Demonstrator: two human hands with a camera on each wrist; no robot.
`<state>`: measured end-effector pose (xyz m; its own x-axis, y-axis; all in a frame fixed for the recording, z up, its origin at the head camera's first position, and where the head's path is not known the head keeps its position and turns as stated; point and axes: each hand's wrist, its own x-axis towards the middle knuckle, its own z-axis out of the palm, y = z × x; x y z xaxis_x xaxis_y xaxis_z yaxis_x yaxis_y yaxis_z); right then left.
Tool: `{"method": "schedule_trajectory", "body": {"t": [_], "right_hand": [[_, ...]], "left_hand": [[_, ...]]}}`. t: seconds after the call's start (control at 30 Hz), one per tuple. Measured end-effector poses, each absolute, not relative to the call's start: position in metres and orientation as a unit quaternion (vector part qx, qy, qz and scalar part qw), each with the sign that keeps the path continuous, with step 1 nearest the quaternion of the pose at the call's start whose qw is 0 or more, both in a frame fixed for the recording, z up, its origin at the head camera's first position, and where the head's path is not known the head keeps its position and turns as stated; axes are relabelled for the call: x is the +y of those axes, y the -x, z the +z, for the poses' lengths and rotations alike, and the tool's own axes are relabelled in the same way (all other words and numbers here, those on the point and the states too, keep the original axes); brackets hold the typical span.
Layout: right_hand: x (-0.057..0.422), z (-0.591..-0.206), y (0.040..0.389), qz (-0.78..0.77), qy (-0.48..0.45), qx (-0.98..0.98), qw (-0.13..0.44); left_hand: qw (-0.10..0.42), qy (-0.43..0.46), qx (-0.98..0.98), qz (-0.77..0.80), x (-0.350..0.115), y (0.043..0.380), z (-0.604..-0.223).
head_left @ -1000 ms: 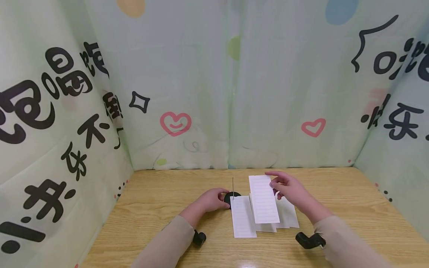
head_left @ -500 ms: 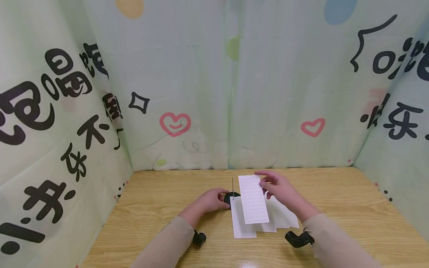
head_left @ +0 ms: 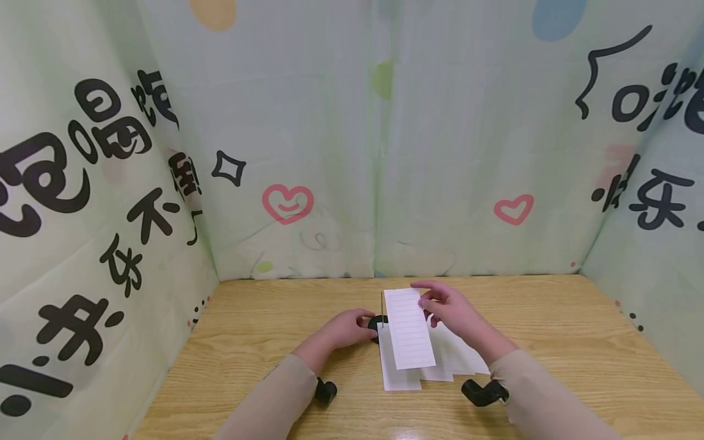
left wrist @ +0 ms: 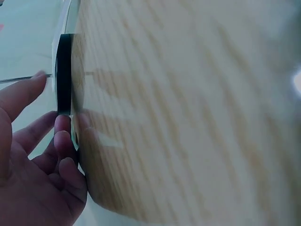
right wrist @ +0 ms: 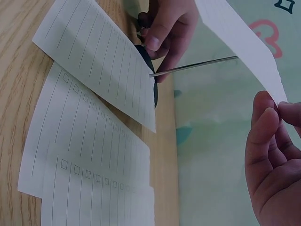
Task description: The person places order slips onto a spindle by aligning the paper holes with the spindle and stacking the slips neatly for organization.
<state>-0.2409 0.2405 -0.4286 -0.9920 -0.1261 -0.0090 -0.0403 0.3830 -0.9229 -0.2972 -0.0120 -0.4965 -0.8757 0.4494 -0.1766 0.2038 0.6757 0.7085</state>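
Note:
My left hand (head_left: pixel 346 329) holds the round black base (head_left: pixel 373 329) of a paper spike by its left edge; the thumb and fingers lie about the rim in the left wrist view. A thin metal rod (right wrist: pixel 202 64) rises from it. One lined white sheet (right wrist: pixel 103 61) lies low on the base, with the rod through its edge. My right hand (head_left: pixel 453 308) pinches another lined paper sheet (head_left: pixel 409 333) by its upper right edge, raised beside the rod. The rod's tip meets that sheet's outline in the right wrist view; whether it pierces it I cannot tell.
More lined sheets (head_left: pixel 464 354), some with small printed boxes, lie overlapping on the wooden table (head_left: pixel 247 360) right of the spike. A pale printed curtain (head_left: pixel 330 153) stands behind the table and along both sides.
My right hand has moved left with the pinched sheet, from over the loose sheets to right beside the rod. My left hand stays on the base.

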Motion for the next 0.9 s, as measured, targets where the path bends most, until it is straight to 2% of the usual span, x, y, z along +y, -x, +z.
{"method": "schedule_trajectory", "body": {"t": [0.9], "right_hand": [[0.231, -0.426, 0.244, -0.554, 0.058, 0.830, 0.037]], "left_hand": [[0.108, -0.152, 0.862, 0.471, -0.021, 0.293, -0.464]]}}
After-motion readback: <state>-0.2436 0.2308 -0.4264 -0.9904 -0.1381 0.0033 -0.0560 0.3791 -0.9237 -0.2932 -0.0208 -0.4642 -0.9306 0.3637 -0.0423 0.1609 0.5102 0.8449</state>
